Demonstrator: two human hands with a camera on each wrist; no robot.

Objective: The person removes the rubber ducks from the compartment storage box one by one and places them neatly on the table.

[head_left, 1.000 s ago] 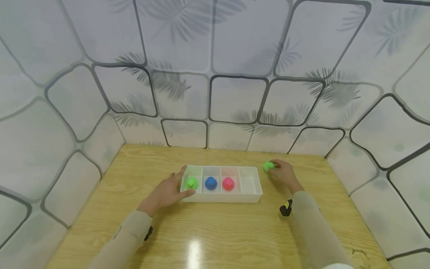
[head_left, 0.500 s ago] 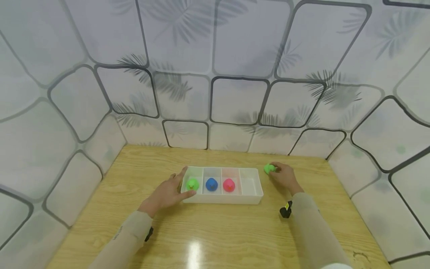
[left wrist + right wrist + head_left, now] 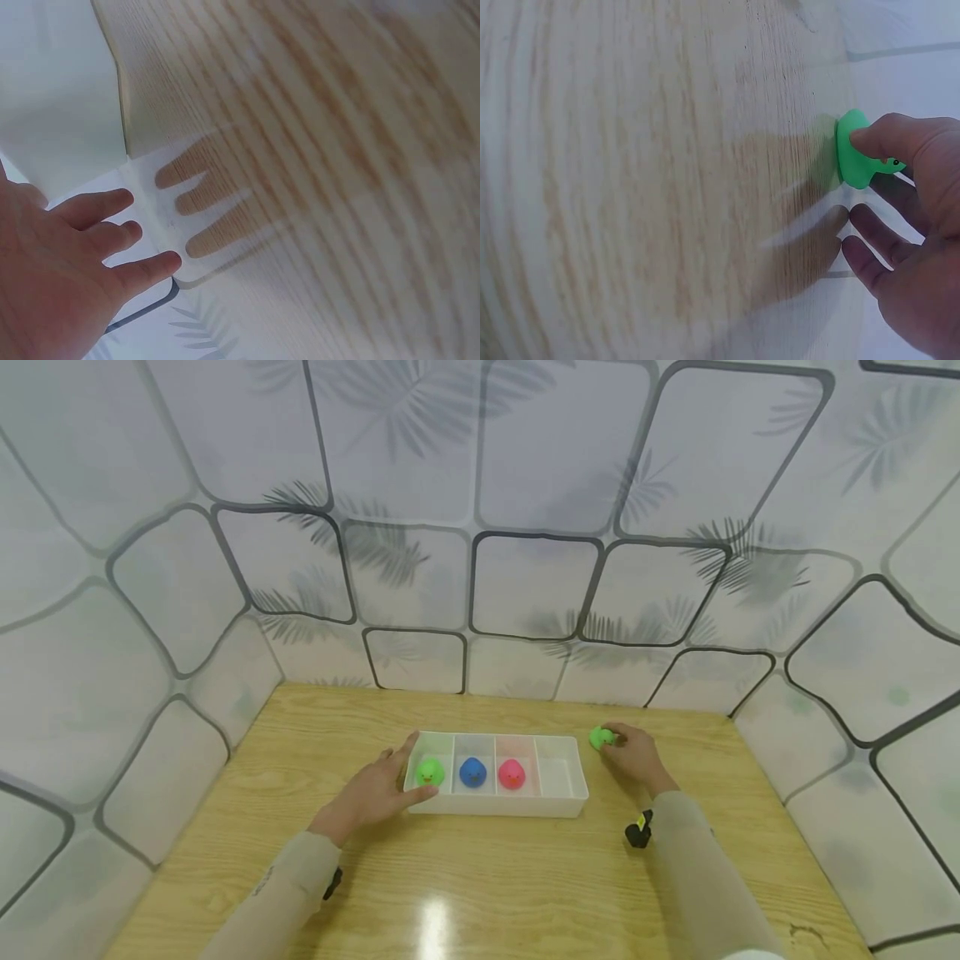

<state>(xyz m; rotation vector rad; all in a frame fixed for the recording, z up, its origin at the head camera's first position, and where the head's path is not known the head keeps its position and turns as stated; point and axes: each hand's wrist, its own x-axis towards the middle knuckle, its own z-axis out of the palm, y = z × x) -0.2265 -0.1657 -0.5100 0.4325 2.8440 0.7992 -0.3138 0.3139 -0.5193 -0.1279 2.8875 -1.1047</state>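
Observation:
A white divided tray lies on the wooden table in the head view. In its left three compartments sit a green rubber duck, a blue one and a pink one. My left hand rests against the tray's left end, thumb along the front rim and fingers straight towards the back corner. Right of the tray, my right hand pinches another green rubber duck between thumb and index finger, at or just above the table; the other fingers are spread. The thumb hides part of this duck.
The tray's rightmost compartment has a bare floor. A patterned wall covering rises behind the wooden table and on both sides. Light glares off the table's front. A black device sits at the right wrist.
The green rubber duck in my right hand has come slightly lower and nearer and has turned a little. My left hand and the tray stay in place.

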